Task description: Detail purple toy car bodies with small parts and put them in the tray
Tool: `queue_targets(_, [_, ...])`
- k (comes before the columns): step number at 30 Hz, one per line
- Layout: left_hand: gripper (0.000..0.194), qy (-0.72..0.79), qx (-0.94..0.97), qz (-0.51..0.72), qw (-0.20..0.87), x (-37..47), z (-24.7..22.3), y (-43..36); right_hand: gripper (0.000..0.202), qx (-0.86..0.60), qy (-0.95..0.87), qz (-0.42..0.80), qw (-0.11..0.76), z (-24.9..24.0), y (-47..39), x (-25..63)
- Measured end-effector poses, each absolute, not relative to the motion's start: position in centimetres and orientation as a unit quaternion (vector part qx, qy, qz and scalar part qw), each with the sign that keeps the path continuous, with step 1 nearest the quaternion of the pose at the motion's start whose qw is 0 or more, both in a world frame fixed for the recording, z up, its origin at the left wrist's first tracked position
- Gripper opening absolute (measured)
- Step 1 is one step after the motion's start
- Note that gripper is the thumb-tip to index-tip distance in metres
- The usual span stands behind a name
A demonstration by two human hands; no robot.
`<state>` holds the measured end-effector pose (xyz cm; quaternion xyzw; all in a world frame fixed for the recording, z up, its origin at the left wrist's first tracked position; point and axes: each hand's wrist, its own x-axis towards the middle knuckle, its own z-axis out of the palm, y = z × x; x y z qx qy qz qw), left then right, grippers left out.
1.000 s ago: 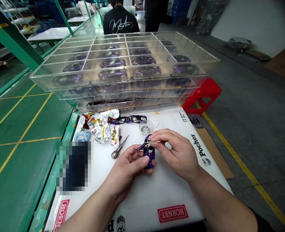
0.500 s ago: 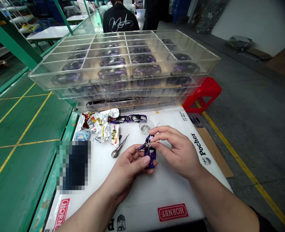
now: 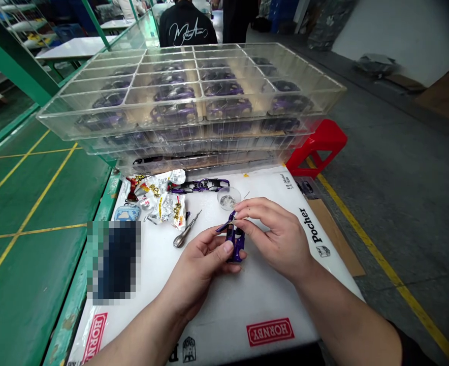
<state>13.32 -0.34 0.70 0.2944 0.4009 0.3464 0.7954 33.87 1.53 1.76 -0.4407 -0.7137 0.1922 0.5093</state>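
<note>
Centrally on the white-covered desk [image 3: 205, 315], above its middle, the left hand [image 3: 205, 254] holds a small purple-and-black plastic car-body shell [image 3: 238, 249], raised at an angle, its thumb pressed on the lower part and its fingers curled behind. The right hand [image 3: 280, 236] comes in from the right, thumb and index fingers pinched at the shell's upper end on a small, pale, thin piece [image 3: 232, 222], mostly hidden; its other fingers are loosely bent.

Just beyond the fingertips sits a clear round dish [image 3: 229, 199] of tiny silvery pieces, with a thin dark sliver [image 3: 247, 195] beside it. Left of the left hand lies a metal pointed tool with a bulbous silver handle [image 3: 180, 240], its tip toward the far edge. Crumpled white printed foil packets [image 3: 167, 206] fill the far left corner, near a blue patterned case [image 3: 127, 213] by the left edge. More purple-and-black shells [image 3: 203, 186] lie in a row before the stacked clear plastic compartment trays [image 3: 194, 127] at the far edge.
</note>
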Motion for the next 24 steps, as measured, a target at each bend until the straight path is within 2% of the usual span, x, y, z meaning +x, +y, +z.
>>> queue_targets(4, [0.043, 0.412, 0.289, 0.360, 0.786, 13.44, 0.86, -0.51, 0.013, -0.442, -0.715, 0.184, 0.510, 1.73, 1.53, 33.74])
queue_targets(11, [0.042, 0.426, 0.174, 0.370, 0.807, 13.75, 1.05, -0.11, 0.012, -0.434, -0.713, 0.191, 0.516, 1.82, 1.42, 33.56])
queue_targets(18, [0.034, 0.405, 0.169, 0.352, 0.827, 13.25, 1.16, 0.22, 0.013, -0.436, -0.702, 0.211, 0.523, 1.84, 1.43, 33.70])
queue_targets(24, [0.034, 0.394, 0.188, 0.333, 0.836, 13.03, 1.39, 0.27, 0.011, -0.438, -0.692, 0.226, 0.528, 1.97, 1.45, 33.83])
